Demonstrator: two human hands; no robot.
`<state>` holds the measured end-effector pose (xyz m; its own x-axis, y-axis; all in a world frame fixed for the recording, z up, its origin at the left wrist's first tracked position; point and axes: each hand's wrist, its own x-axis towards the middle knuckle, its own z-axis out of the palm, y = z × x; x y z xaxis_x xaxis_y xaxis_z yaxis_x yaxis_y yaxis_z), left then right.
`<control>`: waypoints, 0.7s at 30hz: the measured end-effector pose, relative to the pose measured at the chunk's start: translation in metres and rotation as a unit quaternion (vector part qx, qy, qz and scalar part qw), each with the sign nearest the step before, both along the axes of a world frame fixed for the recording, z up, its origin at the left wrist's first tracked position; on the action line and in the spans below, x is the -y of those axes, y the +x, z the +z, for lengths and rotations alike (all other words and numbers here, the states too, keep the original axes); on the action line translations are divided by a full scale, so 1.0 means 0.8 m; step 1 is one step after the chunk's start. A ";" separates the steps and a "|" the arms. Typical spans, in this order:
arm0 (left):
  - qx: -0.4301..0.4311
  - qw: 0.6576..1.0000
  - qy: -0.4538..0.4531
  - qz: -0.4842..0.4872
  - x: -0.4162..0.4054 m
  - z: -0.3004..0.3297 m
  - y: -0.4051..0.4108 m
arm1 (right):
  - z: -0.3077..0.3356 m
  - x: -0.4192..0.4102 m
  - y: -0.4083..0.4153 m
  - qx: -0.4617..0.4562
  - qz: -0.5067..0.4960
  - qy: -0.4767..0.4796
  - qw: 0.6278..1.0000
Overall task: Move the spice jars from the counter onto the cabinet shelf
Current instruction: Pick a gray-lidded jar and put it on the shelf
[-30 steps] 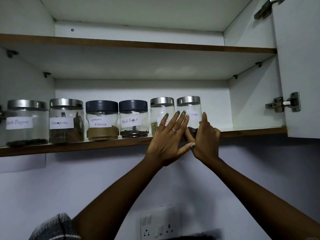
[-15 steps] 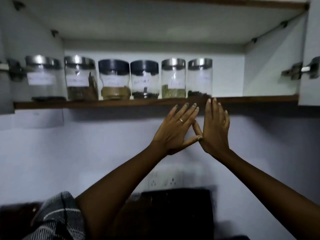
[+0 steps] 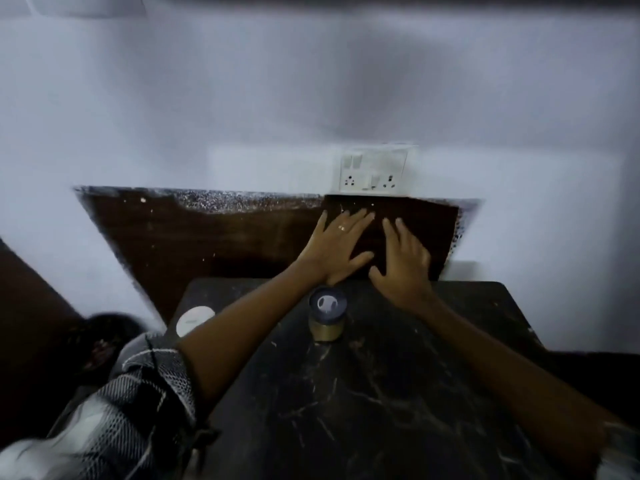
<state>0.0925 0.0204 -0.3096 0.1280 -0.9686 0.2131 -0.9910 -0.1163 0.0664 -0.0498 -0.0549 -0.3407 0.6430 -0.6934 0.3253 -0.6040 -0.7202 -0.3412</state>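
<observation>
A dark, marble-veined worktop fills the lower middle of the frame, scratched with pale streaks and narrowing toward the back. Behind it a dark brown backsplash panel runs across the centre of the picture, its upper edge ragged with speckled white paint. Above that rises a pale, bluish-white wall, blurred and shadowed toward the top. A white double socket with switches sits on the wall just above the backsplash, right of centre.

One spice jar stands upright on the worktop near its back edge, in the middle of the frame; it has a dark round lid and a tan-coloured filling. At the worktop's left rear corner sits a round white lid or container top, partly hidden by the left forearm; what it belongs to cannot be told.

Both hands are empty, fingers straight and spread, held in front of the backsplash above the jar. The left hand wears a ring; the right hand lies just beside it, thumbs close together. A grey patterned sleeve occupies the lower left.
</observation>
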 end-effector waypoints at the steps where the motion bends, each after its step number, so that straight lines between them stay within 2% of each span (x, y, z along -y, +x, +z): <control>1: -0.021 0.999 0.032 0.012 -0.006 -0.025 0.003 | -0.022 -0.006 0.003 -0.020 0.008 0.019 1.000; 5: -0.126 0.976 0.162 0.073 -0.028 -0.114 0.015 | -0.098 -0.019 0.014 -0.110 -0.004 0.146 0.983; 9: -0.268 0.929 0.208 0.146 -0.040 -0.175 0.027 | -0.159 -0.024 0.018 -0.158 -0.036 0.346 0.924; 12: -0.402 0.881 0.181 0.170 -0.040 -0.203 0.036 | -0.186 -0.028 0.026 -0.139 -0.044 0.442 0.885; 14: -0.460 0.858 0.146 0.175 -0.038 -0.216 0.036 | -0.192 -0.031 0.033 -0.119 -0.033 0.468 0.875; 17: -0.504 0.835 0.090 0.201 -0.033 -0.232 0.035 | -0.198 -0.035 0.042 -0.102 -0.008 0.494 0.864; 21: -0.526 0.825 0.043 0.200 -0.030 -0.248 0.037 | -0.203 -0.041 0.051 -0.069 -0.019 0.525 0.848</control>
